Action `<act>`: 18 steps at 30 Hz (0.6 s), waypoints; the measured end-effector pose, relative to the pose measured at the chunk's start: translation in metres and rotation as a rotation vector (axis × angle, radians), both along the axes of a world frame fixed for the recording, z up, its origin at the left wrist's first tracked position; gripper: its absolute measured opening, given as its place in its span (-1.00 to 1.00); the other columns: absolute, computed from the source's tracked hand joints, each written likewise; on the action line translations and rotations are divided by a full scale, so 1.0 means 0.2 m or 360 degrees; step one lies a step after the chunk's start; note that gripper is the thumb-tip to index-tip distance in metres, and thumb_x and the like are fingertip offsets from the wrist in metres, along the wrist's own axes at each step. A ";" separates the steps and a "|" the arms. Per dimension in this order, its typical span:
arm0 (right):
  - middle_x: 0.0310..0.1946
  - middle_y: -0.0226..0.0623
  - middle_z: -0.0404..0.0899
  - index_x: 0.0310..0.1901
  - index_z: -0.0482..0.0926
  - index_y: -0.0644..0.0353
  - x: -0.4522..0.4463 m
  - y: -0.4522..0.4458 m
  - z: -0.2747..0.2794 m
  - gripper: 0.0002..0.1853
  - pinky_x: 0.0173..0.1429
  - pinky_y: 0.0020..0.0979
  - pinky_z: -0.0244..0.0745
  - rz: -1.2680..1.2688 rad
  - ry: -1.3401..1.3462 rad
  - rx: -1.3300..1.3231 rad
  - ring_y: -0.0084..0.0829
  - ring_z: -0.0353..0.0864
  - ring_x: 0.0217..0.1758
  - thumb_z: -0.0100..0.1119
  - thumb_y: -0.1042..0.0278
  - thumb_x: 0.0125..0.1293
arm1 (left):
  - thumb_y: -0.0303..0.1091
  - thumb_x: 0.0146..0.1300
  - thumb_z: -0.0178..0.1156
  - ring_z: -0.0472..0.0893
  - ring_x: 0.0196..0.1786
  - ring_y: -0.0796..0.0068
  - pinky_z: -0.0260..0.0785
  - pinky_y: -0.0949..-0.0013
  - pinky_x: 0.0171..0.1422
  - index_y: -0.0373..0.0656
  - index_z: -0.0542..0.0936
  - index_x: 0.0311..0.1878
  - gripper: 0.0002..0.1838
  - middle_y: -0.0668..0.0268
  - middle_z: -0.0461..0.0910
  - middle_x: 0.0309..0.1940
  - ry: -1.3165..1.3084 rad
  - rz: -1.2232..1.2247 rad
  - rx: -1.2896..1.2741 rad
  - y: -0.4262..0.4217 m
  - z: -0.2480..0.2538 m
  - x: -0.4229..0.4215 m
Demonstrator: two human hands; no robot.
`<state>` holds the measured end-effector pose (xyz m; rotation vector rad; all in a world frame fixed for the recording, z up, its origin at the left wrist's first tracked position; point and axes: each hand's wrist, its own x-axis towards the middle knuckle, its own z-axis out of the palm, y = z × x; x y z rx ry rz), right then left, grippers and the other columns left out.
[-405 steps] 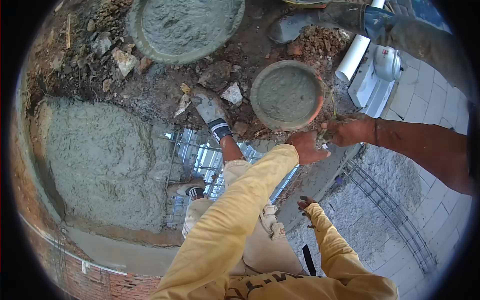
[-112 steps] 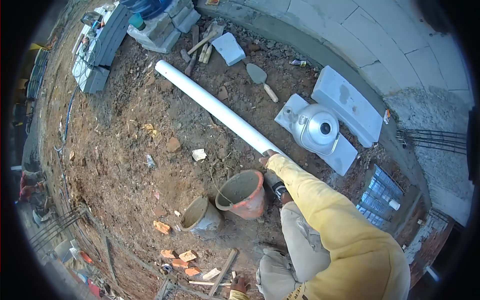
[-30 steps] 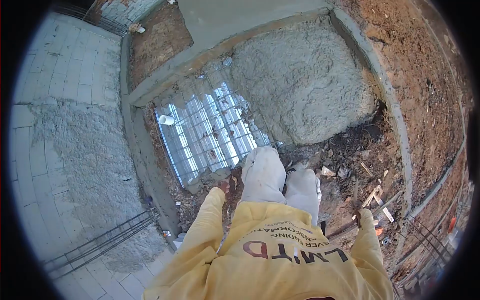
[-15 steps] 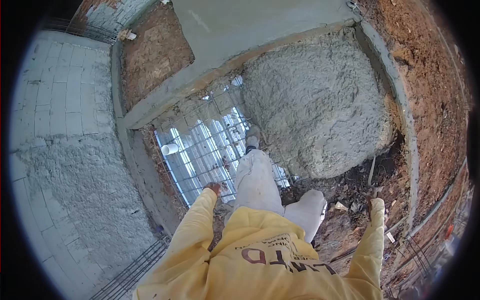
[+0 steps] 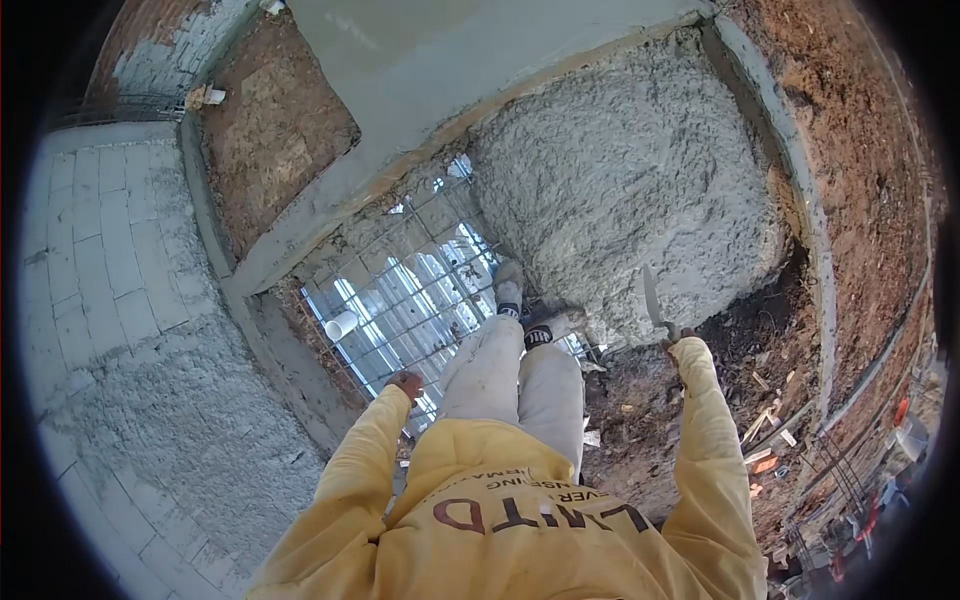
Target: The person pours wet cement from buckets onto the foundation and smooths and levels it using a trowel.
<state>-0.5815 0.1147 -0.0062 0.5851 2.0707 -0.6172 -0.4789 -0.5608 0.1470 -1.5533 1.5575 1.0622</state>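
Observation:
My right hand [image 5: 683, 338] is closed around the handle of a trowel [image 5: 652, 296], its long narrow blade pointing forward over the edge of the rough wet concrete [image 5: 630, 170]. Below my left hand [image 5: 408, 384] lies a grid of steel reinforcing bars [image 5: 400, 300] over shiny corrugated sheeting. No object shows in that hand, and its fingers are too small and turned away to read. A short white pipe [image 5: 341, 325] stands up through the grid. Both my feet are at the seam between grid and concrete.
A smooth cement ledge [image 5: 450, 50] runs along the far side. Block wall [image 5: 110, 240] rises at the left, partly plastered. Reddish soil [image 5: 850, 200] and a narrow concrete kerb [image 5: 815, 270] lie to the right. Rubble [image 5: 640, 410] and loose scraps lie by my right leg.
My right hand has swung forward and left with the trowel, whose blade now shows over the concrete. My rear leg has stepped up beside the other. My left hand has shifted slightly left.

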 end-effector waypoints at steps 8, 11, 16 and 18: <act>0.10 -0.08 0.47 0.27 0.29 -0.12 -0.17 -0.26 -0.06 -0.24 0.19 -0.11 0.40 0.0501 -0.0376 0.0209 0.00 0.44 0.16 0.21 -0.22 0.03 | -0.08 0.13 0.28 0.57 -0.41 0.39 0.34 0.31 -0.49 -0.05 0.51 -0.22 -0.71 0.31 0.58 -0.38 0.0176 0.0102 0.0205 -0.45 -0.19 0.38; -0.06 -0.02 0.54 0.08 0.43 0.18 -0.04 -0.27 0.04 -0.31 0.06 -0.20 0.44 0.0421 -0.0218 0.0320 -0.07 0.53 0.00 0.31 -0.13 0.01 | -0.07 0.14 0.27 0.55 -0.44 0.42 0.37 0.32 -0.43 -0.16 0.51 -0.25 -0.67 0.31 0.58 -0.42 0.0382 -0.0111 -0.0007 -0.21 0.09 0.17; 0.08 -0.13 0.49 0.14 0.43 0.01 0.18 -0.15 -0.24 -0.34 0.15 -0.16 0.41 0.0614 -0.0549 0.0296 -0.08 0.46 0.14 0.29 -0.15 0.03 | -0.13 0.15 0.25 0.56 -0.41 0.49 0.42 0.40 -0.26 -0.20 0.58 -0.27 -0.70 0.34 0.59 -0.49 0.0523 -0.0461 -0.0299 0.03 0.41 -0.16; 0.05 -0.12 0.47 0.11 0.41 0.13 0.20 -0.15 -0.28 -0.37 0.08 -0.21 0.45 0.0592 -0.0590 0.0283 -0.17 0.45 0.09 0.19 -0.14 0.13 | -0.19 0.17 0.23 0.57 -0.31 0.50 0.42 0.40 -0.15 -0.22 0.58 -0.19 -0.71 0.31 0.61 -0.39 0.0698 -0.0602 -0.0391 -0.09 0.28 -0.14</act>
